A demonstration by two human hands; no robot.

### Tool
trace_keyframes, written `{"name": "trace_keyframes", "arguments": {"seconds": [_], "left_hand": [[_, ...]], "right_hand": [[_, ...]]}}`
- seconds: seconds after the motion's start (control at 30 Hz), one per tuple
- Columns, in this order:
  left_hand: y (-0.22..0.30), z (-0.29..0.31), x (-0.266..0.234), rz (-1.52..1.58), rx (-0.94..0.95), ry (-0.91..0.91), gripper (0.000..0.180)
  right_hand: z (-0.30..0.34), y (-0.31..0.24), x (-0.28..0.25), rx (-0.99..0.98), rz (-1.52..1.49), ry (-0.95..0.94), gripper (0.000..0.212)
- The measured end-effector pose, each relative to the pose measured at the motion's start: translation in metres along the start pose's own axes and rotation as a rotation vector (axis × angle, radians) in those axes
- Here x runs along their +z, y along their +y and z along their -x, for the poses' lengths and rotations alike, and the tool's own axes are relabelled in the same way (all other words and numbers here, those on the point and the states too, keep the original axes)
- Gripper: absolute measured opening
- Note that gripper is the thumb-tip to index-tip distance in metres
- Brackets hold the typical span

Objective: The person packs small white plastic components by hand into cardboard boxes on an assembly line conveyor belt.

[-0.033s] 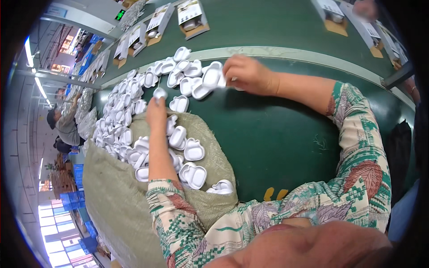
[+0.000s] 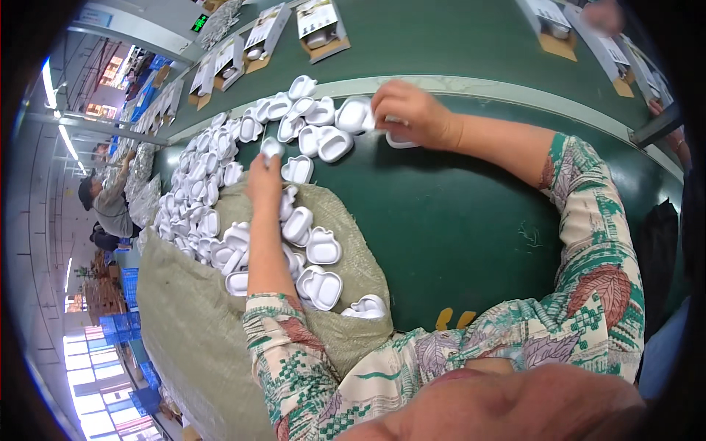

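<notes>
Many small white plastic dishes, shallow with a rounded rim and little ear-like bumps, lie heaped on the green table (image 2: 471, 220). My left hand (image 2: 263, 180) pinches one white dish (image 2: 272, 147) at the edge of the heap. Over at the far side, my right hand (image 2: 412, 114) has its fingers curled over another white dish (image 2: 401, 140), which is partly hidden beneath it. Right beside those fingertips lies a further white dish (image 2: 353, 115). Several more dishes (image 2: 323, 246) rest on the woven sack under my left forearm.
A large olive woven sack (image 2: 198, 316) covers the near left. Beyond a pale raised rail (image 2: 485, 90) stand opened boxes (image 2: 321, 29) on a second green surface. A metal post (image 2: 657, 123) is at the right. A person (image 2: 110, 198) works farther off on the left.
My right hand has shifted slightly, and more of the dish under it shows. The dish beside its fingertips sits lower and flatter. My left hand has moved a little rightward with its dish.
</notes>
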State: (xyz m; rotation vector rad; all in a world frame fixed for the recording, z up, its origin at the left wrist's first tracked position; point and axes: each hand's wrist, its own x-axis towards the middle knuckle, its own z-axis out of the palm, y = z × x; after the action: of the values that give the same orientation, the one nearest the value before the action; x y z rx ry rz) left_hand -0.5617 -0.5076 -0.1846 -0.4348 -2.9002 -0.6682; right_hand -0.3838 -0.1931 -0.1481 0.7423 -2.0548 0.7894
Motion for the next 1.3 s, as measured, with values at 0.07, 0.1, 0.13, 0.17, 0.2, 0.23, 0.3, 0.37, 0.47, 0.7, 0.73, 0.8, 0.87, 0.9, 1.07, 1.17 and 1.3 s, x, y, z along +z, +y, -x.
{"name": "trace_keyframes", "arguments": {"seconds": [0.07, 0.1, 0.13, 0.17, 0.2, 0.23, 0.3, 0.37, 0.47, 0.7, 0.73, 0.8, 0.87, 0.9, 1.07, 1.17, 1.3], "left_hand": [[0.041, 0.013, -0.003, 0.076, 0.096, -0.104, 0.057], [0.043, 0.012, -0.003, 0.125, 0.154, -0.138, 0.058], [0.046, 0.016, -0.002, 0.153, 0.244, -0.131, 0.057], [0.056, 0.022, -0.003, 0.207, 0.262, -0.179, 0.057], [0.071, 0.027, -0.006, 0.263, 0.281, -0.228, 0.057], [0.080, 0.030, -0.006, 0.361, 0.276, -0.264, 0.055], [0.096, 0.031, -0.015, 0.400, 0.262, -0.289, 0.054], [0.099, 0.027, -0.027, 0.283, 0.348, -0.231, 0.050], [0.075, -0.001, -0.077, -0.102, 0.378, -0.085, 0.045], [-0.098, -0.073, -0.138, -0.458, -0.140, 0.181, 0.057], [-0.111, -0.087, -0.136, -0.473, -0.193, 0.202, 0.059], [-0.182, -0.112, -0.174, -0.609, -0.173, 0.207, 0.064], [-0.183, -0.124, -0.149, -0.515, -0.246, 0.119, 0.071], [-0.184, -0.132, -0.151, -0.535, -0.258, 0.065, 0.071], [-0.134, -0.140, -0.129, -0.117, -0.038, -0.044, 0.065], [-0.052, -0.118, -0.108, -0.142, -0.039, -0.120, 0.065], [0.076, -0.068, -0.072, -0.083, 0.113, -0.162, 0.063]], "right_hand": [[0.001, 0.016, 0.000, 0.146, 0.040, 0.046, 0.016], [-0.001, 0.019, 0.002, 0.225, 0.034, 0.053, 0.014], [-0.003, 0.021, 0.005, 0.223, 0.027, 0.057, 0.014], [-0.001, 0.026, 0.006, 0.288, 0.010, 0.081, 0.013], [0.001, 0.030, 0.005, 0.352, -0.005, 0.105, 0.013], [0.005, 0.034, 0.003, 0.385, -0.008, 0.097, 0.014], [0.007, 0.038, -0.001, 0.417, -0.019, 0.097, 0.014], [0.008, 0.041, -0.005, 0.449, -0.035, 0.101, 0.014], [0.009, 0.031, -0.010, 0.487, -0.049, 0.146, 0.015], [-0.004, 0.040, -0.005, 0.449, -0.029, 0.074, 0.013], [-0.009, 0.050, 0.000, 0.452, -0.019, 0.077, 0.013], [-0.031, 0.054, 0.028, 0.430, -0.086, 0.097, 0.013], [-0.028, 0.061, 0.044, 0.453, -0.059, 0.085, 0.013], [-0.031, 0.059, 0.052, 0.456, -0.061, 0.088, 0.013], [-0.039, 0.031, 0.039, 0.478, -0.084, 0.101, 0.013], [-0.023, 0.013, -0.016, 0.438, -0.015, 0.090, 0.013], [0.010, 0.018, -0.090, 0.351, 0.052, 0.091, 0.014]]}}
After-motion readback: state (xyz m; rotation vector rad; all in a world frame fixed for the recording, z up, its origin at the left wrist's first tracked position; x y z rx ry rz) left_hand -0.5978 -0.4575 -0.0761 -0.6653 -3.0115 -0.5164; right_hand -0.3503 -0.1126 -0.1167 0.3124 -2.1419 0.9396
